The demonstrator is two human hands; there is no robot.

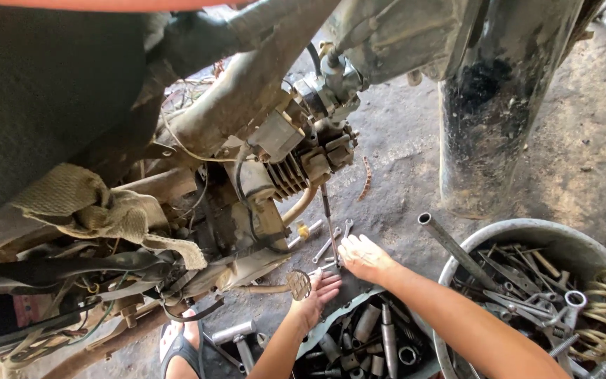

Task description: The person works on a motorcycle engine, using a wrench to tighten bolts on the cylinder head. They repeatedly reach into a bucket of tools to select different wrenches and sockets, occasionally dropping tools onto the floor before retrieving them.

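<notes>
Both hands reach down beside a stripped motorcycle engine [296, 165] whose finned cylinder faces the concrete floor [401, 147]. The right hand [362, 258] lies palm down with fingers loosely curled over a long thin rod-like tool [329, 221] that stands nearly upright from the floor toward the cylinder; whether the fingers are closed on its lower end cannot be told. The left hand [315, 298] rests open, fingers spread, just beside a round ribbed foot peg [299, 284] and over the edge of a dark tray of sockets [369, 337], gripping nothing that shows. A few loose wrenches [331, 242] lie on the floor touching or just beside the right hand. To the right stands a metal basin [527, 228] crammed with spanners, with a steel pipe [457, 249] leaning over its rim. Judged from here, the slim tool could slip off whatever it bears on under the engine, since the hold looks loose and the surfaces greasy, driving knuckles into the fins. The leaning pipe sits near the right forearm and could be knocked over by an elbow.
</notes>
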